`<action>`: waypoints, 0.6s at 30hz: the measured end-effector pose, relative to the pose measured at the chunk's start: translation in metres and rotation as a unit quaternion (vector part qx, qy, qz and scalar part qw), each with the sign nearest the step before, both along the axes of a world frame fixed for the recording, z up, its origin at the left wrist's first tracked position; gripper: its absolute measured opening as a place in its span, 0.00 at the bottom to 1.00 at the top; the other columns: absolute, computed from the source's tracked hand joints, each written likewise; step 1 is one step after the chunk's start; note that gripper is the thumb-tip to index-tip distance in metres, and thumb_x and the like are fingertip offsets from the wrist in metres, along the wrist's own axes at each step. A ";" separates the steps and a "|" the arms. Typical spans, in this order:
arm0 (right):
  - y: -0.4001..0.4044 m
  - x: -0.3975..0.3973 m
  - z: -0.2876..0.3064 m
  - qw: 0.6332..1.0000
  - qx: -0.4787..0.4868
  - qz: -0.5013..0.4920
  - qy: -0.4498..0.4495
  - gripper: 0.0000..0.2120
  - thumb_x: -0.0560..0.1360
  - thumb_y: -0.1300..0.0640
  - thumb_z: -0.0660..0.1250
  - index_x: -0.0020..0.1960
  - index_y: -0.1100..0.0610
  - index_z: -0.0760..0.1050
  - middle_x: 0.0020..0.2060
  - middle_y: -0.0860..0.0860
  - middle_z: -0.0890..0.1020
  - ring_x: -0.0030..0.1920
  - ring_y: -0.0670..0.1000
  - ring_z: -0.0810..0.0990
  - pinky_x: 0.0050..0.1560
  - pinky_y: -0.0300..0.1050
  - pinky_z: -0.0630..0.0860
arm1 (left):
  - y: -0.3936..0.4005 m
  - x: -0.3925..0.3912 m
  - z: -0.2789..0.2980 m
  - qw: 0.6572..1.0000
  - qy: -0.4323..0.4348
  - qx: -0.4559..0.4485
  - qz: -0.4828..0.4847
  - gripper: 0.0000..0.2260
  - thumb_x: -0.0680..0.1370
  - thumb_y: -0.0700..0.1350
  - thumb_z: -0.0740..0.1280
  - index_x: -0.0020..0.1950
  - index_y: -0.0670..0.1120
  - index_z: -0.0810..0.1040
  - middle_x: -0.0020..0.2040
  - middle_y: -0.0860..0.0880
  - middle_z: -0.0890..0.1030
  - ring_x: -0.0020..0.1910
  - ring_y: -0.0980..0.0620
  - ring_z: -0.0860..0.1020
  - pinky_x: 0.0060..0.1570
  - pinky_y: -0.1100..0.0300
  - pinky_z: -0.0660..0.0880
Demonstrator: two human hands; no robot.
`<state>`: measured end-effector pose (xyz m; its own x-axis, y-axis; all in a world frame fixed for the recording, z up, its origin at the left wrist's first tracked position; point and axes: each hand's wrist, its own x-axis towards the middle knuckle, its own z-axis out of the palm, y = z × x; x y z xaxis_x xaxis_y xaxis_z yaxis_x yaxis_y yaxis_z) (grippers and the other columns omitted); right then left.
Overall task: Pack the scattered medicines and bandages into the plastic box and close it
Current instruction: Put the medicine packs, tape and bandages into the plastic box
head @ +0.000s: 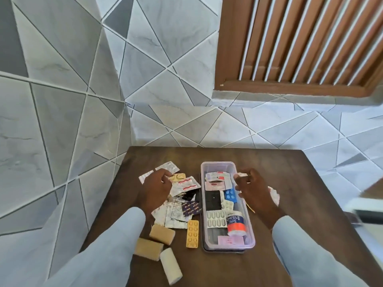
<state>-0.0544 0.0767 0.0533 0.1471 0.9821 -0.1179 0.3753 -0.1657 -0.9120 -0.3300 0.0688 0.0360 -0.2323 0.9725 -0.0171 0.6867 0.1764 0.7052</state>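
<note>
The clear plastic box (207, 164) stands open on the brown table (290, 193), holding several blister strips and a roll of adhesive tape (236, 222). My right hand (255, 193) hovers over the box's right rim, pinching a small white packet (241, 175). My left hand (155, 187) rests on the pile of loose strips (178, 208) left of the box, fingertips touching a silver strip (185, 183). An orange blister strip (192, 234) lies beside the box. Two tan bandage rolls (161, 234) (148, 248) and a white roll (171, 266) lie at the front left.
A white wrapper (274, 194) shows behind my right hand. A blurred white and dark object (362, 212) lies at the table's right edge. Tiled walls surround the table, with a brown louvred frame (300, 42) at the upper right.
</note>
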 end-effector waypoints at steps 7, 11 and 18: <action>-0.002 -0.065 -0.024 0.999 -0.013 0.039 -0.030 0.12 0.77 0.55 0.67 0.59 0.50 0.72 0.47 0.51 0.83 0.44 0.50 0.82 0.40 0.42 0.80 | 0.022 -0.027 -0.046 0.989 0.070 -0.091 -0.097 0.23 0.72 0.51 0.72 0.66 0.55 0.71 0.66 0.52 0.73 0.60 0.49 0.76 0.55 0.55 0.78; -0.003 -0.102 -0.043 0.989 -0.070 0.119 -0.053 0.16 0.76 0.57 0.69 0.61 0.49 0.69 0.49 0.44 0.78 0.47 0.45 0.79 0.44 0.33 0.77 | 0.030 -0.020 -0.065 0.974 0.134 -0.108 -0.147 0.32 0.70 0.53 0.73 0.72 0.55 0.66 0.72 0.51 0.68 0.69 0.46 0.68 0.67 0.48 0.69; 0.011 -0.121 -0.069 0.975 -0.075 0.184 -0.104 0.22 0.74 0.62 0.69 0.66 0.53 0.71 0.58 0.51 0.79 0.55 0.48 0.78 0.52 0.35 0.74 | 0.043 -0.017 -0.097 0.952 0.208 -0.134 -0.180 0.36 0.71 0.55 0.71 0.76 0.58 0.58 0.78 0.50 0.57 0.76 0.44 0.57 0.71 0.47 0.60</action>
<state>-0.1757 0.0876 -0.0160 -0.1765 0.9470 -0.2686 0.6084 -0.1095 -0.7860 -0.3468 0.1121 -0.0614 0.0739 0.9641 -0.2550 0.9468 0.0125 0.3216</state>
